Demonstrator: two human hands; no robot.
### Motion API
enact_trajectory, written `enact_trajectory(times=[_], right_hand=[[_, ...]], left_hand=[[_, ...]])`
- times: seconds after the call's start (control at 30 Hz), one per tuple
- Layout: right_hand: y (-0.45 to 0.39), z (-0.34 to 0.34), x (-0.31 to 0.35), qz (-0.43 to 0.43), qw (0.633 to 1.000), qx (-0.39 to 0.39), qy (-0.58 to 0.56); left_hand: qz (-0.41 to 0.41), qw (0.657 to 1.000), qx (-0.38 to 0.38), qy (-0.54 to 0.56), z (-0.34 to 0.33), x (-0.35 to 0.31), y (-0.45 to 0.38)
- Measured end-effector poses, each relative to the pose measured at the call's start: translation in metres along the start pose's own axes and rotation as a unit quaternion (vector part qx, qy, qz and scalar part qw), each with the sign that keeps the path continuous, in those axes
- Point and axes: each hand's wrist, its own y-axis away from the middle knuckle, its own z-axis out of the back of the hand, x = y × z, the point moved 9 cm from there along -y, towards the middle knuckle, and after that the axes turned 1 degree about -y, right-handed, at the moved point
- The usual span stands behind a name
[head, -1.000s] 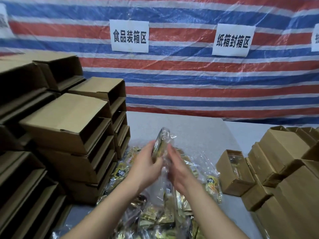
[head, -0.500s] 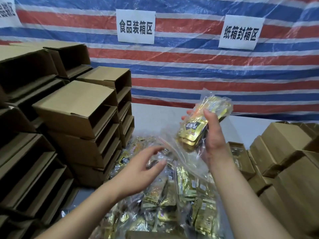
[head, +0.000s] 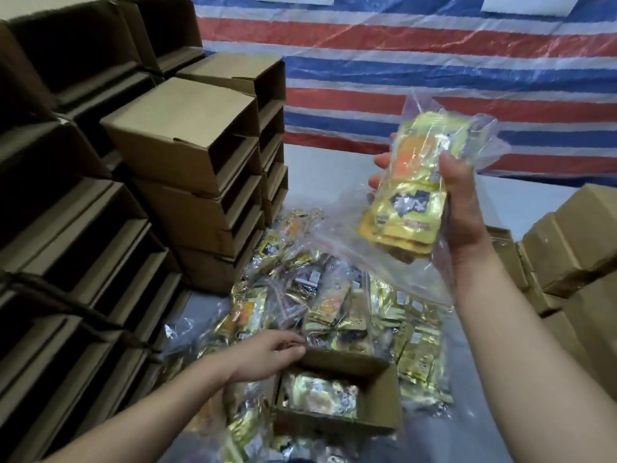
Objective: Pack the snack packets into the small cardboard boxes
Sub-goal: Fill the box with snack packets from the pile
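Note:
My right hand [head: 457, 208] grips a clear bag of gold snack packets [head: 414, 192], raised above the table at the right. A small open cardboard box [head: 380, 392] sits near the bottom centre with one bagged snack packet [head: 320, 394] inside. My left hand [head: 267, 354] rests at the box's far left corner, fingers curled over its rim. A heap of gold snack packets [head: 334, 302] in clear bags lies on the table behind and around the box.
Stacks of empty open cardboard boxes [head: 187, 135] fill the left side. More brown boxes [head: 567, 242] stand at the right. A red, white and blue striped tarp [head: 367, 61] hangs behind the grey table [head: 334, 175].
My right hand has lifted the bag of packets up and to the right. My left hand has come down to the open box, which has come into view as the camera tilted down.

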Motion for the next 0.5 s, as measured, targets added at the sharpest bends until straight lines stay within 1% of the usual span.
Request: enact_trajectory(times=[0.1,0.17,0.23,0.27,0.3,0.37,0.4,0.43,0.5], right_hand=[[0.016,-0.017,-0.023,-0.029,0.993,0.106,0.051],[0.034,-0.028,-0.054,-0.102,0.974,0.175,0.104],[0.053,-0.034,-0.089,-0.176,0.944,0.218,0.172],[0.062,-0.035,-0.107,-0.200,0.923,0.239,0.224],[0.070,-0.036,-0.128,-0.220,0.892,0.268,0.291],[0.087,-0.039,-0.166,-0.232,0.814,0.338,0.412],[0.096,-0.040,-0.185,-0.241,0.782,0.366,0.443],[0.104,-0.038,-0.201,-0.256,0.758,0.381,0.464],[0.116,-0.025,-0.229,-0.292,0.724,0.382,0.494]], left_hand=[[0.015,0.998,-0.032,0.054,0.008,0.008,-0.005],[0.016,0.996,-0.042,0.078,0.008,0.012,-0.007],[0.019,0.994,-0.062,0.090,0.009,0.013,-0.008],[0.021,0.992,-0.074,0.103,0.010,0.014,-0.009],[0.017,0.987,-0.082,0.134,0.010,0.015,-0.009],[0.015,0.978,-0.085,0.187,0.009,0.016,-0.010],[0.018,0.978,-0.082,0.192,0.008,0.019,-0.011],[0.017,0.977,-0.077,0.196,0.007,0.018,-0.010],[0.014,0.979,-0.070,0.193,0.007,0.018,-0.008]])
